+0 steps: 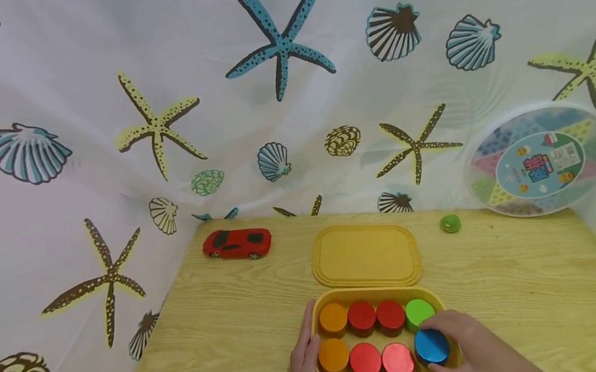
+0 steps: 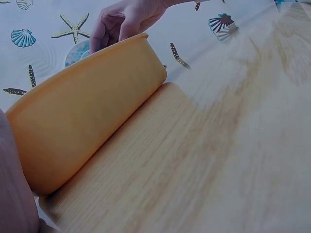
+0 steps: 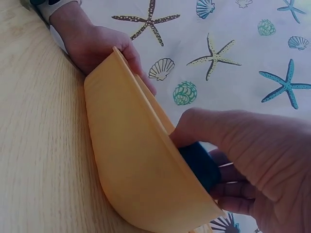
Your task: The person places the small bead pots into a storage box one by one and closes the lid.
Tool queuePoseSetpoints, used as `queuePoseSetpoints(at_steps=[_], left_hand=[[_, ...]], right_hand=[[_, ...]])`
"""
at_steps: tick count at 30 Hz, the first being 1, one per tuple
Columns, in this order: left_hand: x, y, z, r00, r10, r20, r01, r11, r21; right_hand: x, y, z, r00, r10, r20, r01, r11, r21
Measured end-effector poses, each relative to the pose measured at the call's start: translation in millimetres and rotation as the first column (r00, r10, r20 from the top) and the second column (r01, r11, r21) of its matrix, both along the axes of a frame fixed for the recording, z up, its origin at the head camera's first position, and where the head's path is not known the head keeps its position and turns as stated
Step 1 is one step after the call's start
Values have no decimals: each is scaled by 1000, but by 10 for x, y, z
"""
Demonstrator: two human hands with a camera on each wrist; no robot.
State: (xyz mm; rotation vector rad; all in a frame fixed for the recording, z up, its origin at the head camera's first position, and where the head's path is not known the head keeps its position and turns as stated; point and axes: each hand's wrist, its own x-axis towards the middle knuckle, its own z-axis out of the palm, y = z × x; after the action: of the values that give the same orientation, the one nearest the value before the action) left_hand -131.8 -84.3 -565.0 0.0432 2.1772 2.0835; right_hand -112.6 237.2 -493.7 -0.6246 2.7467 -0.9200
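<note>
A yellow rectangular box (image 1: 373, 292) holds two rows of short round cylinders with coloured tops. Orange ones (image 1: 333, 355) stand at its left end, red ones (image 1: 366, 360) in the middle, and a green one (image 1: 420, 313) at the back right. My right hand (image 1: 466, 343) pinches the blue cylinder (image 1: 432, 345) between thumb and fingers, at the box's front right corner. In the right wrist view the blue cylinder (image 3: 200, 165) sits partly below the rim. My left hand (image 1: 303, 362) rests along the box's left wall, its visible fingers nearly straight.
A flat yellow lid (image 1: 366, 255) lies just behind the box. Farther back are a red toy car (image 1: 237, 244) at left and a small green lump (image 1: 449, 223) at right. A round, colourful printed container (image 1: 540, 159) leans against the patterned curtain (image 1: 323, 111).
</note>
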Motion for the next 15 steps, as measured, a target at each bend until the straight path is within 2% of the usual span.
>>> queuePoseSetpoints(at_steps=[10,15], left_hand=[[7,-6,1,1000,-2,-18,2,1000,-6],[7,-9,-5,999,-6,-32,6,1000,5]], right_hand=[[-48,-100,86,999,26,33,-31,988,154],[-112,-113,127,996,63,69,-74,982,175]])
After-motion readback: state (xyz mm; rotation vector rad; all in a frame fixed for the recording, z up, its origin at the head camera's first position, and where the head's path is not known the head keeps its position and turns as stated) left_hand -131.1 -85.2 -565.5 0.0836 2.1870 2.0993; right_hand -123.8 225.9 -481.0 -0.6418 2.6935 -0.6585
